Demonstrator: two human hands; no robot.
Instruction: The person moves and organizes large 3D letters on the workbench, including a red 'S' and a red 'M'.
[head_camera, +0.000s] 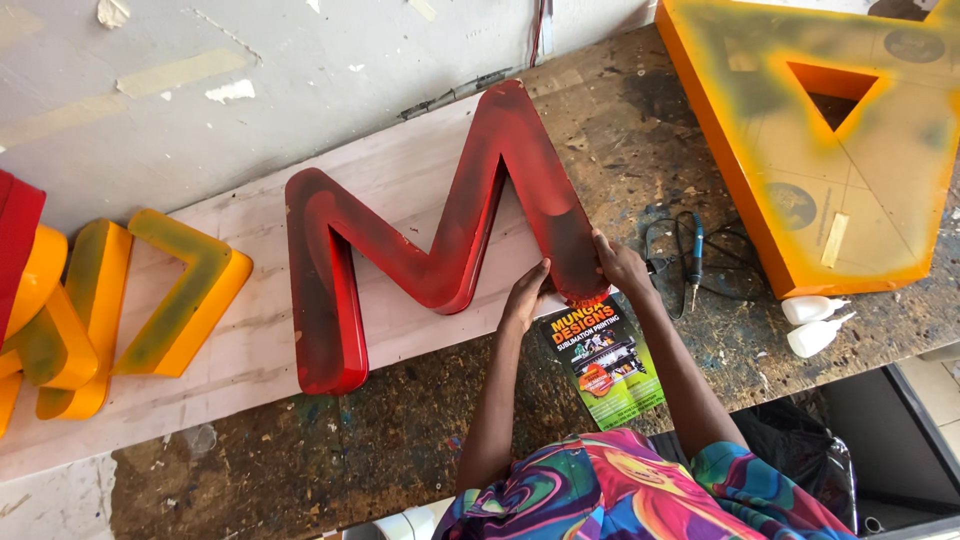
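1. Far left of the grip, yellow-orange channel letters (150, 300) lie on a pale board (240, 350) set across the stained tabletop (330, 450).
2. Just left of the grip lies a big red letter (420, 240), zigzag in shape with deep side walls; its face is mottled dark red and near black, the sides brighter red. It rests on the board, its right leg reaching past the board edge to the grip.
3. The left hand (525, 295) presses flat, fingers out, on the inner side of that leg's lower end; it clasps nothing.
4. The right hand (620, 265) curls over the outer edge of the same leg end, gripping it.
5. Just below the grip, a green and black flyer (605, 365) lies on the tabletop.
6. Right of the grip: a thin tool with a black cord (695, 255), two white squeeze bottles (815, 320), and a large orange letter (850, 150) with a triangular hole.
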